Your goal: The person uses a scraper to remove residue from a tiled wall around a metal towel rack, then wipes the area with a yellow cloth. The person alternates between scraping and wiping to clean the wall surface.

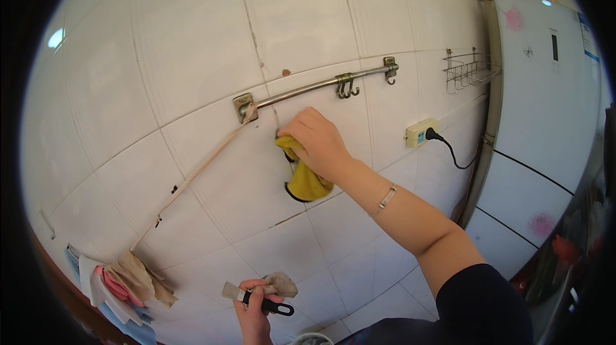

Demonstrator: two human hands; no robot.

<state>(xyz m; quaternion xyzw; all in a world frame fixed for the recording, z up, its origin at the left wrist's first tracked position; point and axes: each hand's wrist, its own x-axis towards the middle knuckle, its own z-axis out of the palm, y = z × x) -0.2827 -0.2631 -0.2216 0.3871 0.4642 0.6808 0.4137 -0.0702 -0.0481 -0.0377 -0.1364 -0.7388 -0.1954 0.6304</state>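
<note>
My right hand (315,138) grips a yellow cloth (310,179) with a dark edge and presses it to the white tiled wall (211,205). It is just below the metal hook rail (298,91), near a vertical grout line. Lower down, my left hand (255,304) holds a scraper (264,302) with a flat metal blade and a black handle that ends in a loop. A crumpled greyish-beige rag (281,285) is bunched in the same hand. Part of the yellow cloth is hidden behind my right fingers.
A cord (202,168) runs from the rail's left bracket down to hanging cloths (122,282). To the right are a wall socket (422,133) with a black plug, a wire rack (469,73) and a white refrigerator (544,94). A bucket rim (313,338) shows at the bottom.
</note>
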